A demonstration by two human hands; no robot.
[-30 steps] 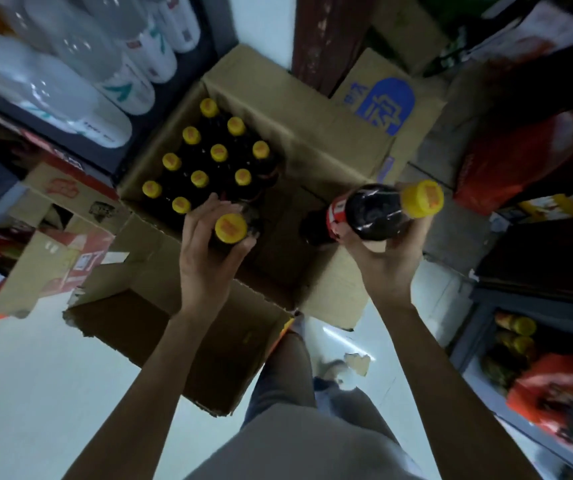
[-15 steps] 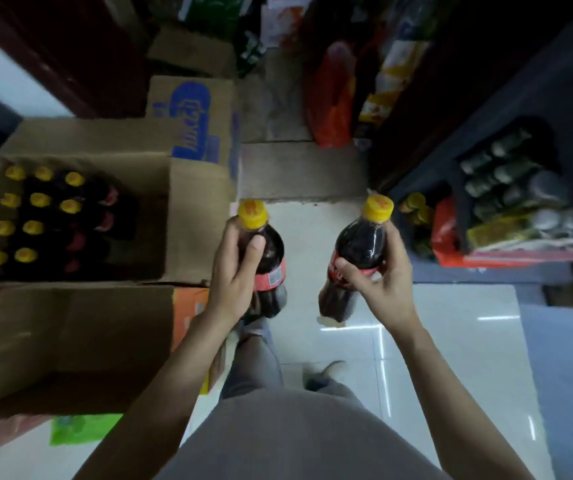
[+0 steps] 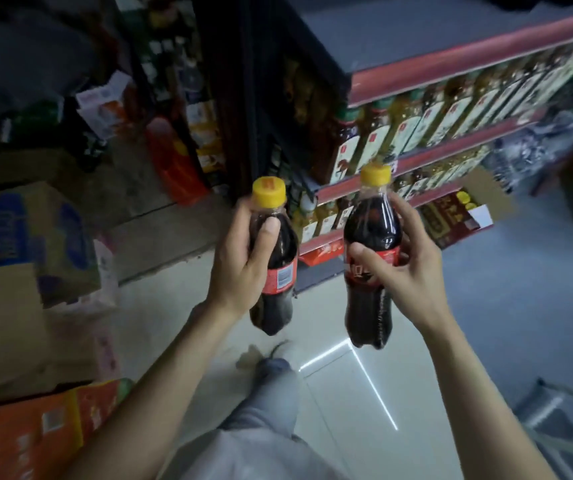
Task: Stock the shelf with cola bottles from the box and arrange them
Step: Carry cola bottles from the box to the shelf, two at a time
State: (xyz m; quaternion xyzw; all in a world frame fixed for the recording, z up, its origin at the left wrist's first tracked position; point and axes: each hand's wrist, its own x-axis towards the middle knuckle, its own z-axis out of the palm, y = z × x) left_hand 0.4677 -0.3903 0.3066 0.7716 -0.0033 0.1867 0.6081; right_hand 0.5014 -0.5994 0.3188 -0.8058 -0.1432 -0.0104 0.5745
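Two cola bottles are riding upright in the person's hands, clear of the floor and in front of the shelf unit (image 3: 444, 69). The left hand (image 3: 240, 258) is wrapping the left cola bottle (image 3: 274, 268) around its shoulder and label, thumb lying along the front just under the yellow cap, while the right hand (image 3: 403, 268) is gripping the right cola bottle (image 3: 371, 271) at the red label, thumb in front and fingers curling round the back. A second ago the left hand was closing on a cap inside the open box and the right was already lifting a bottle out; now the box of bottles is no longer showing, only cardboard cartons (image 3: 4, 317) at the left edge, and the view is swinging round to the red-edged shelves filled with rows of oil bottles (image 3: 413, 123). That suggests the pick-up is finished and the carry is under way. Which shelf is waiting for cola I cannot tell, since no open gap is showing here. Next, I judge, comes setting both bottles down upright, labels facing outward.
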